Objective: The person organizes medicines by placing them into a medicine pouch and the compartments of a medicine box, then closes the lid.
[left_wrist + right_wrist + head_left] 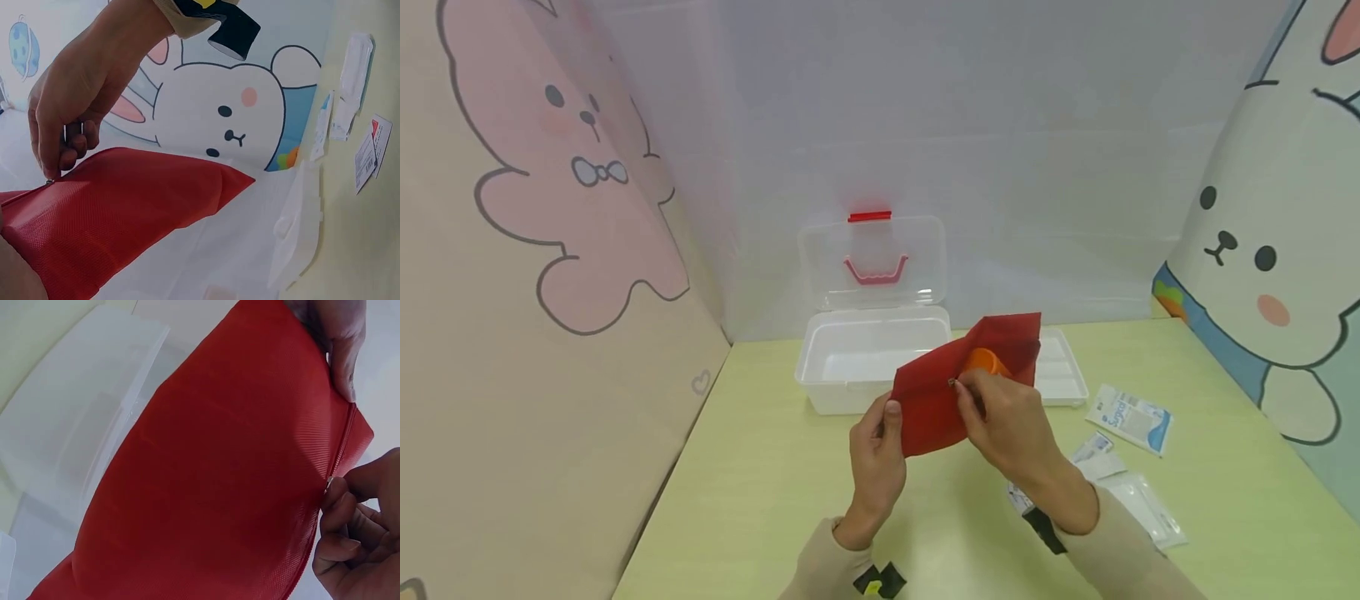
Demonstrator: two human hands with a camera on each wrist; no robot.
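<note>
As both hands' fingers (892,419) (969,410) grip a red pouch (928,408), cartoon walls (595,242) (1300,225) flank the table (745,475).

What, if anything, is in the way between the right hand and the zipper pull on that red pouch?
Nothing visible: the right hand pinches the zipper pull of the red pouch directly. An orange object shows in the pouch's open mouth beside that hand, but not between fingertips and pull.

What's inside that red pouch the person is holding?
A rounded orange object shows in the mouth of the red pouch, partly hidden by the right hand, which pinches the zip pull. The object's lower part, and anything deeper, is covered by the pouch.
</note>
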